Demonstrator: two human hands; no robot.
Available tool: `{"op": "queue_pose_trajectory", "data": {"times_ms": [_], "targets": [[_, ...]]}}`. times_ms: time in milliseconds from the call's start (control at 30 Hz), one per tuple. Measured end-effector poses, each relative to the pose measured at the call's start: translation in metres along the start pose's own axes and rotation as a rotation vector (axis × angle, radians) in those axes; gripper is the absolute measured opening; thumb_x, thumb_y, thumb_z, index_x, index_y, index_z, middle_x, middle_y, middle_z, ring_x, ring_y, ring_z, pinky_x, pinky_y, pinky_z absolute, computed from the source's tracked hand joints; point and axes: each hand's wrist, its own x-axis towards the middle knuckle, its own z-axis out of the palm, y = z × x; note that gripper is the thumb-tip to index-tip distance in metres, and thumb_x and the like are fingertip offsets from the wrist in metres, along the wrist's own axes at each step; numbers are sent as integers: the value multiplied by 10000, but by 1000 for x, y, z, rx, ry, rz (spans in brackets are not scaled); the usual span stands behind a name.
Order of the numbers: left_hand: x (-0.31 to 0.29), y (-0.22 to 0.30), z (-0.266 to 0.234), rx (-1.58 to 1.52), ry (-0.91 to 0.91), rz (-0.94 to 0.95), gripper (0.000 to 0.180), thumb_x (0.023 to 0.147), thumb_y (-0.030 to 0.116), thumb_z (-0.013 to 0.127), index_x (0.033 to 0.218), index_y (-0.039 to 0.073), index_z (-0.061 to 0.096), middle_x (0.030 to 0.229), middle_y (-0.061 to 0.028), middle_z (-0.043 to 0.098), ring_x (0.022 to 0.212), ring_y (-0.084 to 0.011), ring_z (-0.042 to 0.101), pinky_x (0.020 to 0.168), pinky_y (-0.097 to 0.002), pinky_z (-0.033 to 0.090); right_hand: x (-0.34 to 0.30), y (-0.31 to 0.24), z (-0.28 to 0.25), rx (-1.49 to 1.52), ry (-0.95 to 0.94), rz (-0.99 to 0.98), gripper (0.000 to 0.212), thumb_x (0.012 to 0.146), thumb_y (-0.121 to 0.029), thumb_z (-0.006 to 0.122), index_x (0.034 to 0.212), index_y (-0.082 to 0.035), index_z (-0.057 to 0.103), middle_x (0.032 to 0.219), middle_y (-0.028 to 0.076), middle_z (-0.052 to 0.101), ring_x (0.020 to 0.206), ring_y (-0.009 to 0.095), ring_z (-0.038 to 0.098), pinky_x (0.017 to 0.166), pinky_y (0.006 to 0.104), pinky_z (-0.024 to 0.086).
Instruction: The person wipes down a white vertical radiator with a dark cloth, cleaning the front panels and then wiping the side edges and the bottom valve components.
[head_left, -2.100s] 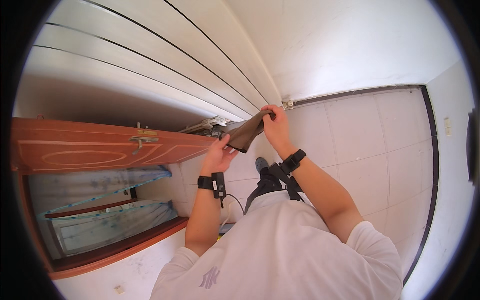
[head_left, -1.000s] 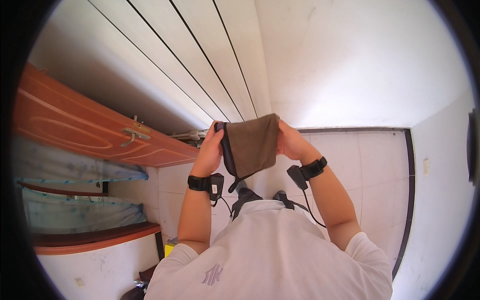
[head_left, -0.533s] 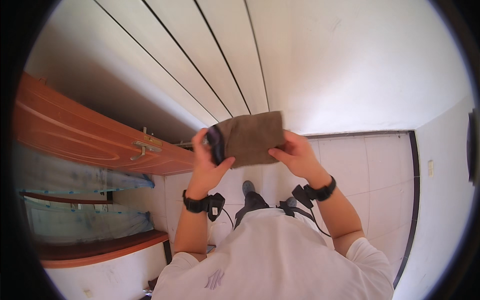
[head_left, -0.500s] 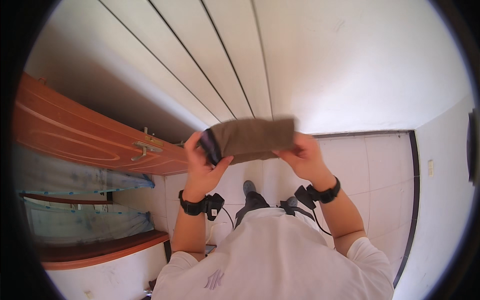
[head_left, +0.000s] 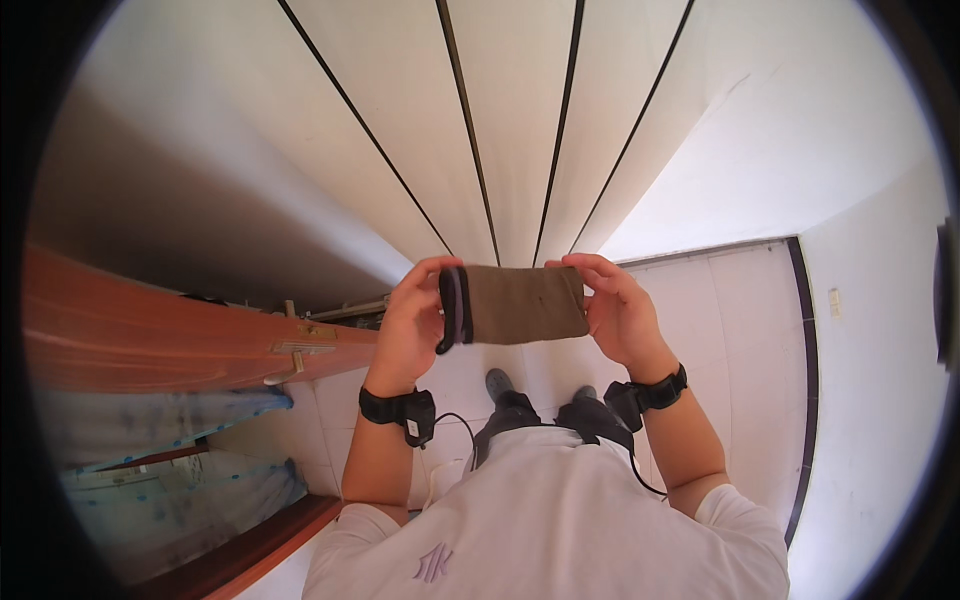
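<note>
Between my two hands, in front of my chest, is a folded brown cloth (head_left: 525, 305), held up as a flat oblong bundle. Black and purple bands run down its left end; its exact kind cannot be made out. My left hand (head_left: 408, 320) is closed on the banded end, with the fingers at its top edge. Gripping the plain brown end is my right hand (head_left: 625, 315), whose fingertips are partly behind the cloth. Each wrist wears a black strap with a small device.
On the left is an orange-brown wooden door (head_left: 200, 330) with a metal handle (head_left: 290, 360). Below it, bluish translucent curtains (head_left: 190, 500) hang by a wooden frame. A tall pale panelled surface (head_left: 520, 130) with dark grooves stands ahead. White tiles (head_left: 720, 330) cover the floor.
The cloth has turned from slightly tilted to nearly level and now looks shorter. Both hands still hold its ends. The view has shifted, so the panel grooves and door appear in different places.
</note>
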Motion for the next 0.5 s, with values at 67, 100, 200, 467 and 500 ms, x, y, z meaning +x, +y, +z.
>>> {"op": "queue_pose_trajectory", "data": {"times_ms": [67, 100, 200, 467, 500], "targets": [[8, 4, 23, 3, 115, 180, 392, 906, -7, 648, 1290, 38, 580, 1080, -44, 645, 975, -112, 619, 812, -242, 503, 5, -1, 13, 130, 52, 73, 377, 923, -48, 664, 1293, -76, 598, 1339, 113, 588, 1194, 205, 587, 898, 313, 526], [7, 3, 30, 347, 210, 192, 449, 890, 28, 674, 1326, 61, 572, 1209, -110, 595, 1026, -198, 624, 895, -301, 502, 11, 6, 24, -273, 95, -205, 389, 899, -12, 671, 1279, -75, 612, 1350, 116, 578, 1192, 229, 594, 916, 333, 526], [30, 2, 42, 1036, 406, 917, 378, 892, -18, 667, 1260, 66, 634, 1342, -145, 476, 1079, -216, 574, 915, -314, 483, 38, 3, 50, -920, 147, -659, 426, 816, 98, 681, 1207, -71, 675, 1352, 148, 566, 1192, 297, 606, 950, 368, 528], [102, 30, 34, 1855, 847, 1803, 433, 845, 11, 713, 1172, 292, 764, 1415, 66, 422, 1198, -305, 438, 964, -339, 432, 121, -19, 55, -1671, 301, -1695, 289, 855, -106, 663, 1120, -148, 771, 1338, 20, 634, 1071, 315, 554, 1017, 466, 400], [111, 38, 32, 1833, 894, 2024, 375, 857, 97, 717, 1160, 313, 763, 1373, 109, 494, 1186, -307, 460, 990, -351, 414, 123, -15, 57, -1726, 445, -1784, 302, 858, -96, 647, 1132, -138, 768, 1342, 31, 638, 1138, 344, 525, 1054, 478, 362]]}}
